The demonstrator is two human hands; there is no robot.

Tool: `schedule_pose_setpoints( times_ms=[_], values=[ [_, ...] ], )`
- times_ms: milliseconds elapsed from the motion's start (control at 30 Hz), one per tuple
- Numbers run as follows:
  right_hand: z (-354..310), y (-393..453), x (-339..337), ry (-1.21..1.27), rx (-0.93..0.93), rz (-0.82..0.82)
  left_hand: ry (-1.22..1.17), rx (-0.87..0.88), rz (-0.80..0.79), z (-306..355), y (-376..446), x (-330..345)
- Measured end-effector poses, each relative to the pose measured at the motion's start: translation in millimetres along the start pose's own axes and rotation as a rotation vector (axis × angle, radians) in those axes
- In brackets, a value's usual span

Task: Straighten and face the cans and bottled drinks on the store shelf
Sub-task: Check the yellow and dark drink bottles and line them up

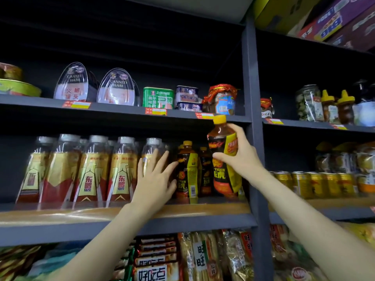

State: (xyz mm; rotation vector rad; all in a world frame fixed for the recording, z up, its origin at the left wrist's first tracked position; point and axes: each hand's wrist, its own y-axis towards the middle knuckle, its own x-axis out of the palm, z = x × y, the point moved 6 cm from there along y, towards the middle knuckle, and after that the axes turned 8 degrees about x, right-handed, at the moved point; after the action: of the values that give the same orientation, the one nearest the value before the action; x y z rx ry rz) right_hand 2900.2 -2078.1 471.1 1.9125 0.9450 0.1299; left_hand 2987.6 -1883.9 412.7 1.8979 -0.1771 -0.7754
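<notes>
While right hand (241,157) grips "TIGER" bottle (224,159) | left hand (156,179) flat against shelved bottles (187,173)

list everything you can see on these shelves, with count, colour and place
oval ham tins: two, clear-fronted, top shelf left
green tin: one, top shelf centre
jar: one, red foil top, top shelf by the post
gold-label bottles: at least five, clear, middle shelf left
dark bottles: at least two, yellow caps, middle shelf
gold cans: a row, right bay
snack packs: several, bottom shelf
left hand: open, against the bottles
right hand: gripping a raised dark bottle
</notes>
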Motion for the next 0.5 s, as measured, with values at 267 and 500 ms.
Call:
schedule_pose_setpoints(
  times_ms=[267, 500],
  values=[
    [65, 12, 40, -0.122, 0.249, 0.055, 0.071, -0.019, 0.051, -7, -4, 27],
    [83, 13, 51, -0.484, 0.274, 0.025, 0.098, 0.002, 0.122, -6, -4, 27]
  ],
)
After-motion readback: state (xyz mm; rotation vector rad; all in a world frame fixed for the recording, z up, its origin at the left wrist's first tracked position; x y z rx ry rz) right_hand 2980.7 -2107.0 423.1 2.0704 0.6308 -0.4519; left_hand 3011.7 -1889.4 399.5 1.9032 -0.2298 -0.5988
